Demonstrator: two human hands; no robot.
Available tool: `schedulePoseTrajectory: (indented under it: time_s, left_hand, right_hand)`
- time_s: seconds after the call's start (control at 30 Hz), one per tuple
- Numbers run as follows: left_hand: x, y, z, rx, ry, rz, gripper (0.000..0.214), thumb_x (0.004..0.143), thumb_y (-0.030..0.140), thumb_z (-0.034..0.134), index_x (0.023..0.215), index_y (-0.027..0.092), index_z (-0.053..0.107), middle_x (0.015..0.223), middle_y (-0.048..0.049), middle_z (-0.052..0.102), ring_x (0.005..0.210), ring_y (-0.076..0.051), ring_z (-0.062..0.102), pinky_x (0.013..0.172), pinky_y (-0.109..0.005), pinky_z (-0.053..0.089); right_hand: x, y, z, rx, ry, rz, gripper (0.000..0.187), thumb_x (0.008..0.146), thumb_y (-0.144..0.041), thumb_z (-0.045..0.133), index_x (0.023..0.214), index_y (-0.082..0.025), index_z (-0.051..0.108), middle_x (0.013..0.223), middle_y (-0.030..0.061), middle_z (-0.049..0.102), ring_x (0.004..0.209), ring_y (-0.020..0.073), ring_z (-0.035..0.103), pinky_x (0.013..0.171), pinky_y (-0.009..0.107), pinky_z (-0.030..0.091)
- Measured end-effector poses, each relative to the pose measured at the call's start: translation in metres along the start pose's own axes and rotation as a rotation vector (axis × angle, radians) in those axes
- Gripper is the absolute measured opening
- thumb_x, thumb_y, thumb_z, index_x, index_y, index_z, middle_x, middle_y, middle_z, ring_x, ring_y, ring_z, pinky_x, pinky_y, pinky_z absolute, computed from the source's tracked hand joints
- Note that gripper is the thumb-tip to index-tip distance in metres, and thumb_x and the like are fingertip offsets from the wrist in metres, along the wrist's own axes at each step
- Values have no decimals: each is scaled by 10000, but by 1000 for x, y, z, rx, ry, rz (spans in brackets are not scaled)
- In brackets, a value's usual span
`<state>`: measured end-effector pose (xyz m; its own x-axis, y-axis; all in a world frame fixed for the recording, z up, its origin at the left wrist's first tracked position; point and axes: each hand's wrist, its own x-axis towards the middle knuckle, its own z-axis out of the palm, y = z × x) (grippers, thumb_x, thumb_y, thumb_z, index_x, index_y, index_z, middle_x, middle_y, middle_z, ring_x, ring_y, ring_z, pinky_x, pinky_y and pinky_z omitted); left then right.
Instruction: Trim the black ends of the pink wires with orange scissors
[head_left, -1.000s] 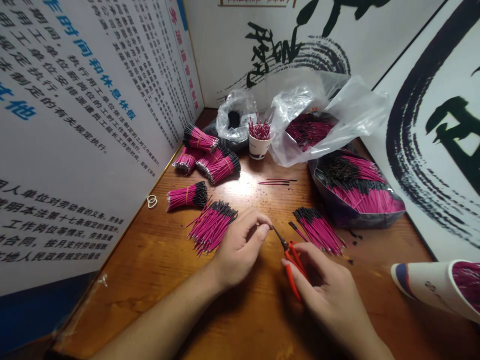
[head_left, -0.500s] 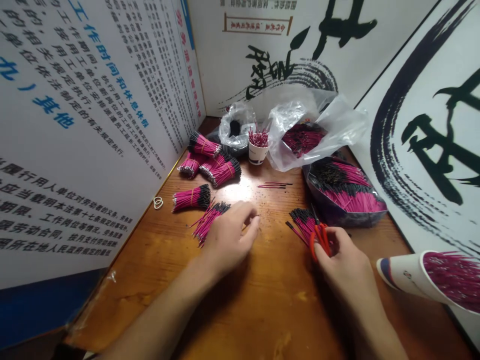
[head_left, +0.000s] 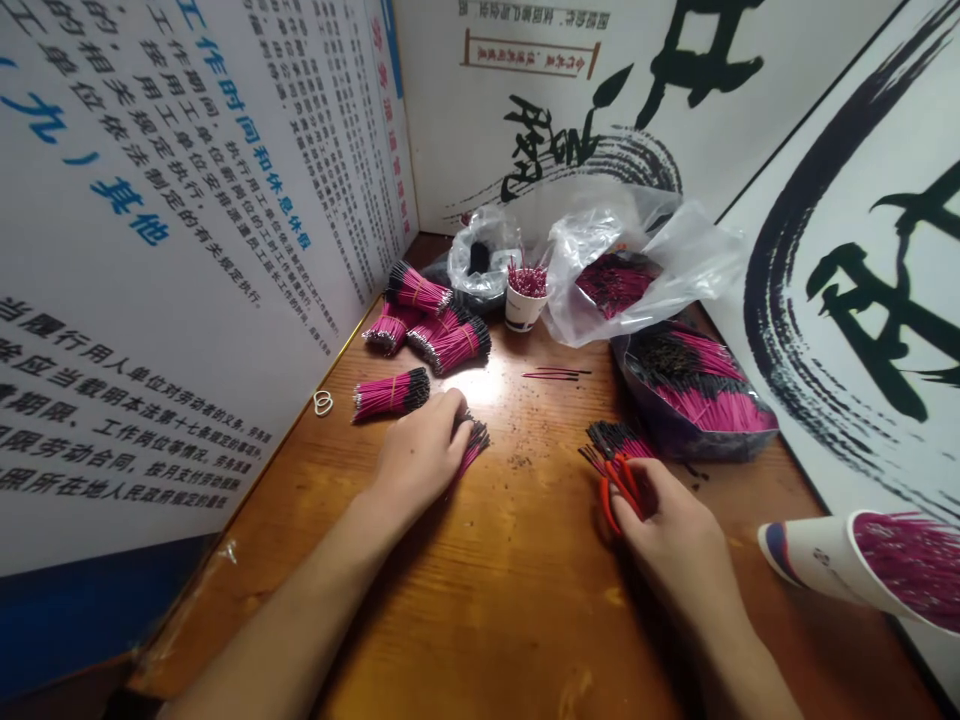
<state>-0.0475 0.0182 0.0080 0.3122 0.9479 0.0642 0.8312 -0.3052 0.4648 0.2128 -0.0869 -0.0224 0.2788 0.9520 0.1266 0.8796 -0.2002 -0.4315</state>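
My left hand [head_left: 416, 450] lies over a loose pile of pink wires [head_left: 472, 447] with black ends, its fingers curled around them and partly hiding the pile. In my right hand [head_left: 671, 515] is a pair of red-handled scissors [head_left: 621, 490]; the blades are hard to make out. Just beyond the scissors, another loose bunch of pink wires [head_left: 611, 440] rests on the table. Left of my left hand sits a rubber-banded bundle of wires [head_left: 390, 394].
More banded bundles [head_left: 450, 340] are stacked at the back left. A paper cup [head_left: 525, 305] of wires stands near plastic bags [head_left: 570, 290]. An open dark bag [head_left: 697, 440] holds many wires. At right a paper cup [head_left: 817, 555] lies tilted. Rubber bands [head_left: 322, 403] lie left.
My left hand has moved left onto the loose wire pile. My right hand and the scissors have shifted slightly left and down. The whole view has shifted a little.
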Motion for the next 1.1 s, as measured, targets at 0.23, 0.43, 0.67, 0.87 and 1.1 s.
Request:
schedulePoseTrajectory:
  time_s: [0.23, 0.43, 0.67, 0.87, 1.1]
  left_hand:
    - [-6, 8, -3, -282, 126, 103, 131, 952, 236, 451, 903, 198, 566, 851, -13, 626, 744, -154, 555, 685, -281, 380]
    - [-19, 28, 10, -469, -36, 318, 155, 962, 224, 432, 885, 187, 561, 787, -2, 591, 702, -130, 533, 666, -252, 392]
    - [-20, 29, 14, -481, -151, 340, 143, 948, 193, 437, 900, 186, 572, 832, -12, 606, 765, -145, 546, 716, -264, 401]
    - [-21, 31, 15, -652, -187, 267, 130, 955, 249, 462, 947, 180, 572, 794, 6, 567, 707, -124, 499, 675, -248, 386]
    - [-28, 47, 24, -1058, -273, 179, 99, 898, 242, 513, 879, 159, 562, 833, -24, 568, 787, -145, 527, 728, -264, 428]
  right_hand:
    - [-1, -8, -2, 25, 39, 50, 251, 777, -395, 583, 955, -225, 632, 852, 55, 731, 751, 251, 689, 641, 323, 503]
    - [-6, -18, -1, 243, 76, -28, 234, 806, -368, 587, 974, -208, 616, 827, 50, 720, 664, 190, 662, 622, 280, 518]
    - [2, 0, -7, 59, 83, 146, 269, 761, -416, 598, 934, -212, 632, 826, 65, 726, 657, 222, 659, 576, 303, 490]
    - [-9, -31, -2, 623, 45, -28, 138, 778, -277, 640, 892, -210, 600, 763, 40, 712, 648, 177, 684, 594, 242, 552]
    - [-24, -62, 4, 898, -53, -67, 161, 746, -175, 715, 874, -224, 631, 702, -10, 678, 601, 135, 656, 579, 194, 556]
